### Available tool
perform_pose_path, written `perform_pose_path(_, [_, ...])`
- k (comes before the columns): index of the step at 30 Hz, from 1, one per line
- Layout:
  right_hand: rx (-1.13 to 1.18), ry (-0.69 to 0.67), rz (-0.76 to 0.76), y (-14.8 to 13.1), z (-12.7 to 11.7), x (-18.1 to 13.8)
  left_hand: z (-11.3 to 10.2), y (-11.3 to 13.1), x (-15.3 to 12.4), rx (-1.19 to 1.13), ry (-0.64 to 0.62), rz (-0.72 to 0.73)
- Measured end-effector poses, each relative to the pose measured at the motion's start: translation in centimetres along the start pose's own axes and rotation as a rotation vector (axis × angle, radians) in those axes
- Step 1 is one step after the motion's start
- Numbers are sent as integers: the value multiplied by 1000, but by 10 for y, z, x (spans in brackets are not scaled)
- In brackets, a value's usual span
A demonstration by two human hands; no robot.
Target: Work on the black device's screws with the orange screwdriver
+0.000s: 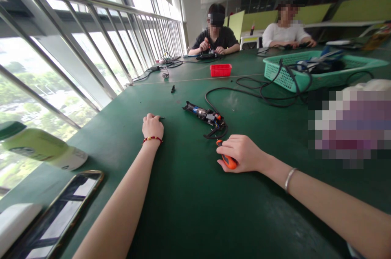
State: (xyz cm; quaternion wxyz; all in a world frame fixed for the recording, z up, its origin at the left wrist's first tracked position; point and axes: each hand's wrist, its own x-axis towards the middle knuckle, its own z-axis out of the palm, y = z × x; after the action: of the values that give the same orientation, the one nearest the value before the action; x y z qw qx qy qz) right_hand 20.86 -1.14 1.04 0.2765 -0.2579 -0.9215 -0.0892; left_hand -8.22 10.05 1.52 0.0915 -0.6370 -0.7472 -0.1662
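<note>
My right hand (240, 154) is closed round the orange and grey handle of a screwdriver (229, 162). Its tip points away from me, close to the near end of an opened corded device (200, 113). That device has a black half-shell, a silver and blue cylinder inside, bare wires and a red-orange part, and it lies on the green table (183, 194). To the left of it my left hand (152, 126) rests on the table, fingers curled. A small dark piece (162, 118) sticks out by its fingertips; its kind is too small to make out.
A black cord (244, 90) runs from the device towards a green basket (284, 77) of tools and cables. Beyond stands a red tray (220, 70). Left are a bottle (45, 147) and a phone (65, 214). Two people (224, 37) work across the table.
</note>
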Motion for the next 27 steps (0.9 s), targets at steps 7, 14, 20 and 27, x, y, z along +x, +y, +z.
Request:
perform_pose_path(7, [3,0,-5,0,-1,0,0,16,-6,5,-29,151])
perform_pose_path(14, [8,-6,-9,1,0,0,3,28,-11,18,-17,244])
perform_pose_path(20, [9,-5,-10,1,1,0,1,36,-14,-31,-26,338])
perform_pose_path(27, [-3,-13,-6,0,0,1,-1,81,-41,-114,-87,724])
